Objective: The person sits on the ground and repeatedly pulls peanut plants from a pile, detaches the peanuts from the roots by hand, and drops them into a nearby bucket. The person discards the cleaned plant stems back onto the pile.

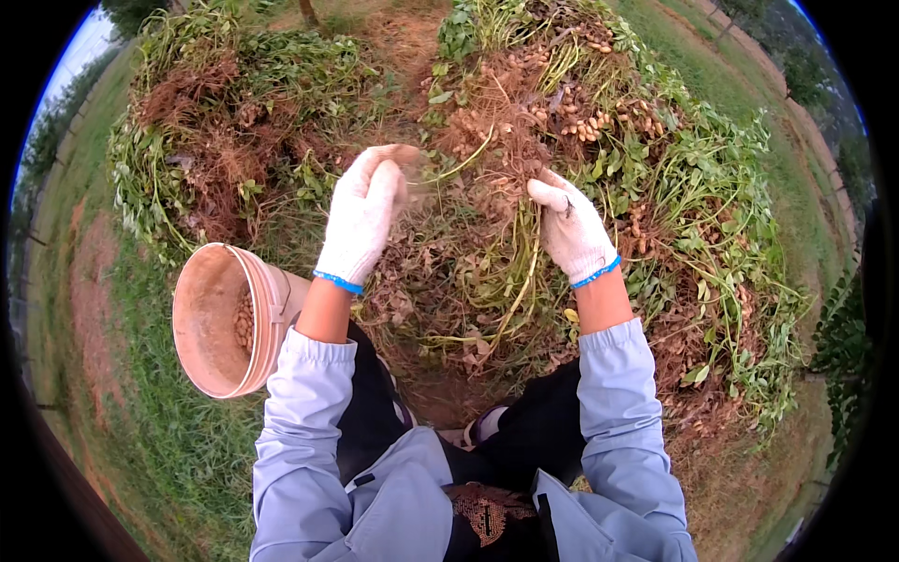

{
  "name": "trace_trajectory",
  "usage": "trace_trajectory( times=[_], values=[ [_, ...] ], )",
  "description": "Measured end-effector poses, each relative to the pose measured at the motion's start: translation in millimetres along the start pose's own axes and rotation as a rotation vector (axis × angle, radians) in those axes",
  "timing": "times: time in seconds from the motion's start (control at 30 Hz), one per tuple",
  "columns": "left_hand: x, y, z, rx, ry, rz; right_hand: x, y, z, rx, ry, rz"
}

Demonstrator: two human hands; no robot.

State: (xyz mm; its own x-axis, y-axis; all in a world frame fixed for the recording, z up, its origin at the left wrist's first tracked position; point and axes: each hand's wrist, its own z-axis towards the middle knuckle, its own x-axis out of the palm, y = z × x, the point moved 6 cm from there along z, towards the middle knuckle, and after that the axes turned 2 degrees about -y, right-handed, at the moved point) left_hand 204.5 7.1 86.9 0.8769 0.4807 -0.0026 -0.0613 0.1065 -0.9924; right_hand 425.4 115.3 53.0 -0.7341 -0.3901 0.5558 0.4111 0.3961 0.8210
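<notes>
White knit gloves with blue cuffs cover both hands. My right hand (570,223) grips a pulled peanut plant (516,165) by its stems just below the reddish roots; its long stems hang downward. My left hand (366,211) is raised to the left of the roots, with thumb and fingers bent together. Its fingertips are blurred, and whether they pinch something small cannot be told. Clusters of peanut pods (586,126) lie on the heap beyond my right hand. A whitish plastic bucket (211,330) leans near my left forearm, with some peanuts (244,319) inside.
A large heap of peanut plants (730,168) curves along the right. Another heap of plants (225,140) stands at the upper left. Dry leaves and stems (435,281) cover the ground between them, before my bent legs. Grass (175,442) lies below the bucket.
</notes>
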Motion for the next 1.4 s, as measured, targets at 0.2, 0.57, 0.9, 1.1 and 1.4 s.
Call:
trace_trajectory(
  times=[0.2,0.57,0.9,1.1,1.4],
  values=[
    [-204.2,-26.4,-28.4,0.204,-0.483,0.842,-10.2,0.0,0.5,0.016,0.122,0.03],
    [-43.4,-46.5,-37.2,0.368,-0.101,0.702,13.3,-21.0,13.8,-0.125,0.017,-0.446],
    [55.4,21.2,3.4,0.101,-0.103,0.404,16.5,-27.3,8.4,-0.26,-0.038,-0.678],
    [51.9,51.4,7.3,-0.015,0.031,0.069,19.2,-30.1,6.8,-0.195,-0.032,-0.635],
    [22.7,-49.0,-24.6,0.704,-0.3,0.678,30.5,-22.3,-2.5,-0.433,-0.042,-1.039]
  ],
)
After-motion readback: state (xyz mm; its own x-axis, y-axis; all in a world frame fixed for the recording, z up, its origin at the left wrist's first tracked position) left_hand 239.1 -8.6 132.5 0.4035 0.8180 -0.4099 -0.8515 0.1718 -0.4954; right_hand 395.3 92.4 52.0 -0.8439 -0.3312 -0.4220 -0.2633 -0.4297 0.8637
